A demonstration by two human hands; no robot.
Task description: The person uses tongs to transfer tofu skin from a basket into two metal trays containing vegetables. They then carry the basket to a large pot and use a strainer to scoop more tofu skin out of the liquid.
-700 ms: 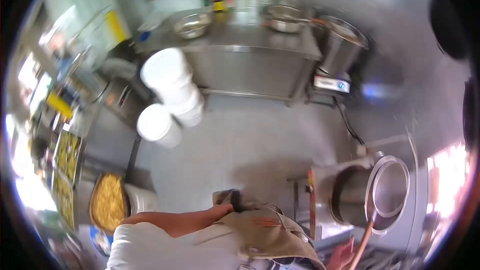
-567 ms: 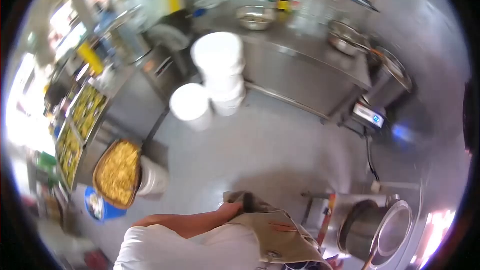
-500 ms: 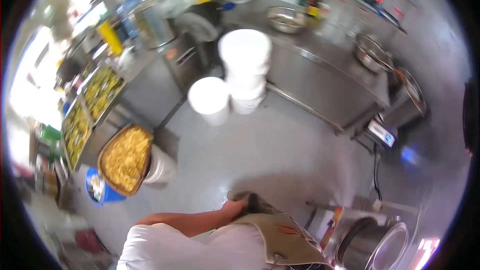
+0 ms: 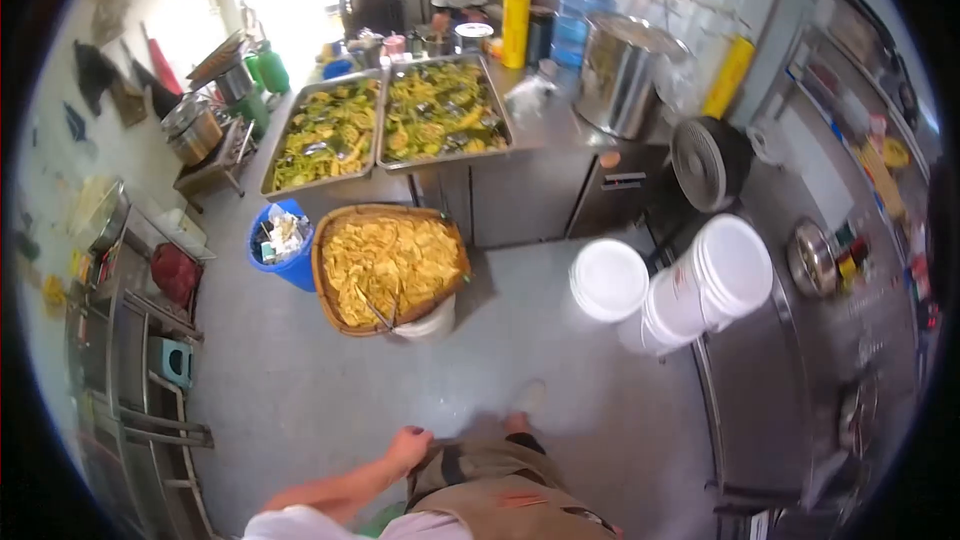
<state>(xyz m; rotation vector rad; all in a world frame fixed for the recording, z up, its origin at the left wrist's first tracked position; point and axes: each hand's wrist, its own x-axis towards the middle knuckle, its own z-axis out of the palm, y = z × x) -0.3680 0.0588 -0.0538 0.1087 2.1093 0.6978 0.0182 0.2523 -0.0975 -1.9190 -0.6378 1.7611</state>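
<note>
One blue bin stood just left of a basket of yellow food, which rested on a white bucket, its long axis running roughly left to right. Well apart, the basket lay ahead and slightly left of the left hand, whose fingers were curled near the brown apron, any hold impossible to tell; the right hand was out of view.

Cannot make out any word, brand or number, whether in the faint reddish print on a stacked white bucket or on the yellow label of a dark bottle, too small and blurred to read.
</note>
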